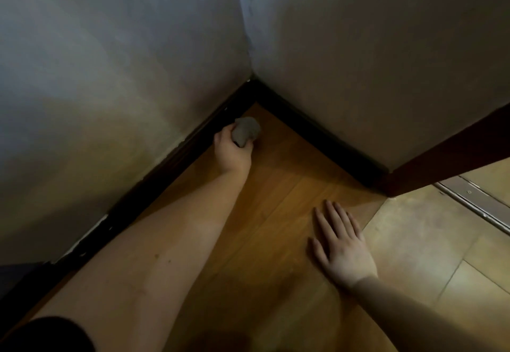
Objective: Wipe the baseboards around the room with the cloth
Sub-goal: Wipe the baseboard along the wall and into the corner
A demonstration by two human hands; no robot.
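The left hand's fingers (242, 144) vanish under the balled cloth (246, 131), which perhaps touches the baseboard (176, 155).

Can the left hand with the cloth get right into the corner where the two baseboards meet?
Probably yes. The left hand grips the cloth beside the left baseboard, close to the corner, with only bare floor between.

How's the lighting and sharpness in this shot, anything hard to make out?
Head view: dim and soft overall; the dark baseboard loses detail in shadow, the cloth in the left hand reads as a grey blur, brighter light falls near the right hand, and wide-angle distortion bends the walls.
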